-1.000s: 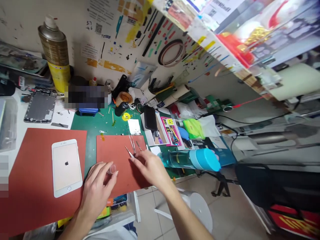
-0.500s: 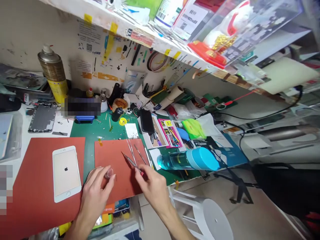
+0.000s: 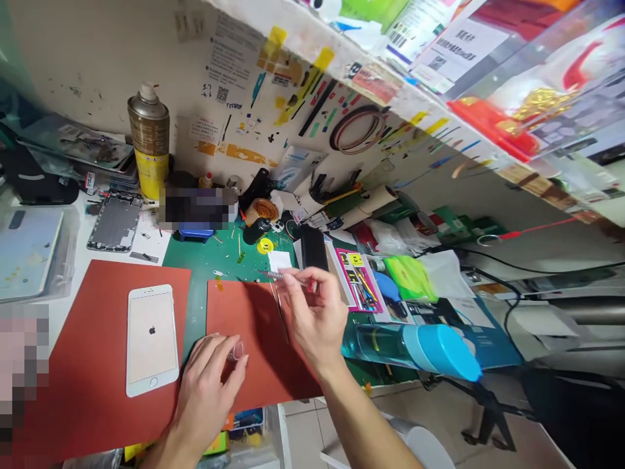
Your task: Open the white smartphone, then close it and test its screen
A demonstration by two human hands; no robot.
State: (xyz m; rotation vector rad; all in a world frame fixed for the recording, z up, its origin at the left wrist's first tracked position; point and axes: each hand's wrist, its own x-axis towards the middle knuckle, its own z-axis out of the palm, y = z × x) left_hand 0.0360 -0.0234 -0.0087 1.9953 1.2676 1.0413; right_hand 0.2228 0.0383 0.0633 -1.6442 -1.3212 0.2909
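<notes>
My right hand [image 3: 316, 318] is raised over the smaller red mat [image 3: 254, 326] and pinches a thin metal tweezers [image 3: 273, 275] whose tip points left. My left hand [image 3: 208, 384] rests at the near edge of the same mat, its fingers closed on a small clear plastic piece [image 3: 237, 352]. More thin tools [image 3: 280, 312] lie on that mat under my right hand. A white phone [image 3: 151, 339] with a logo on its lit screen lies face up on the larger red mat [image 3: 88, 365] to the left.
A spray can [image 3: 149, 140] stands by the wall. A bare phone frame [image 3: 116, 221] lies at the back left. A blue bottle [image 3: 415, 345] lies on its side at the right bench edge. Tools, tape rolls and packets crowd the green mat [image 3: 200, 260] behind.
My right hand picked a tweezers off the smaller red mat and lifted it up and away from me. My left hand stayed on the clear piece. The camera shifted.
</notes>
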